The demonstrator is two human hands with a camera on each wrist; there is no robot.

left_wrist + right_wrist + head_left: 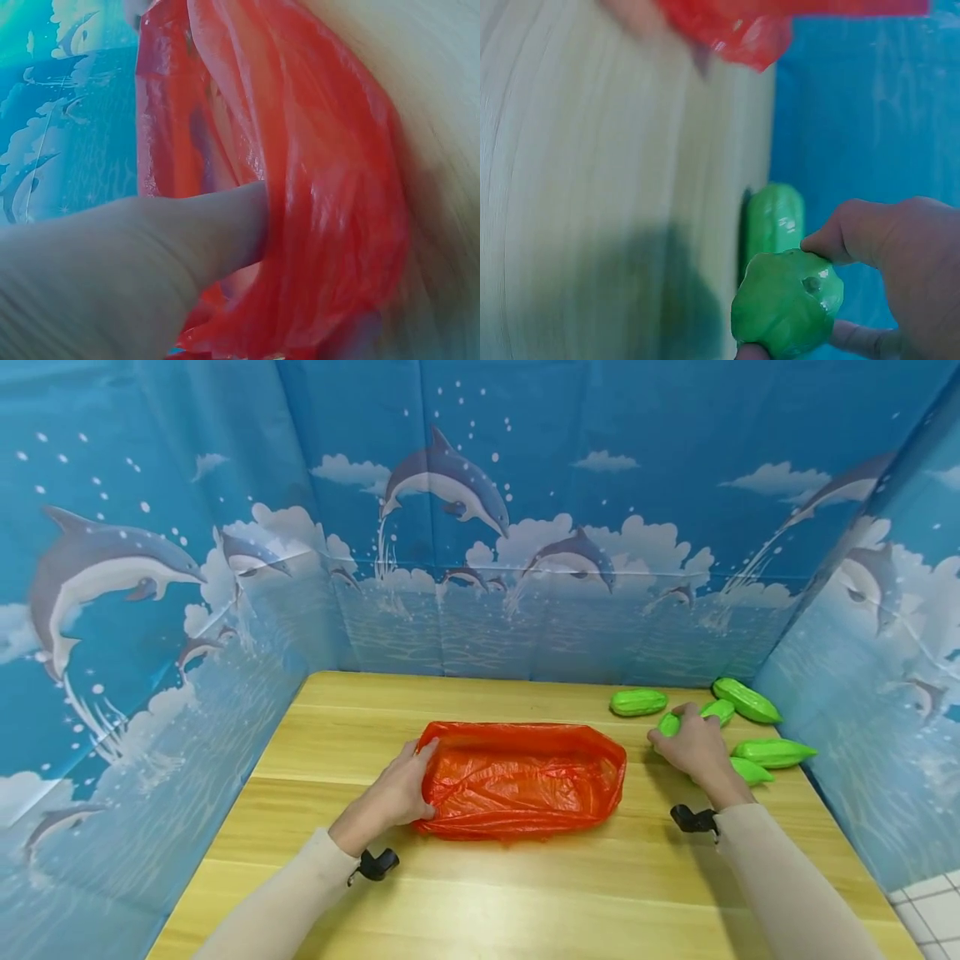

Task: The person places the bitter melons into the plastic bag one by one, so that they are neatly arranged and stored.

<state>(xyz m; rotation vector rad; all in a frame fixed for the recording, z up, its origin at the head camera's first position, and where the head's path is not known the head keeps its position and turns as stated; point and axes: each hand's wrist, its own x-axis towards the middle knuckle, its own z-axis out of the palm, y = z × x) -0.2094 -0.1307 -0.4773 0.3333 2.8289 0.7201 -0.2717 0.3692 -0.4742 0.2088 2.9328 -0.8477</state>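
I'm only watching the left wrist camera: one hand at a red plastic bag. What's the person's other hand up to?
Observer: The right hand is pinching a ridged green vegetable.

Visitor: Oh! Is that the only one?

Observer: No, other green vegetables lie around that hand, towards the far right corner of the table.

Visitor: Funny, I see no green at all. Is anything sitting inside what I'm looking at?

Observer: From the head camera, the bag gapes open, and I see nothing green in it.
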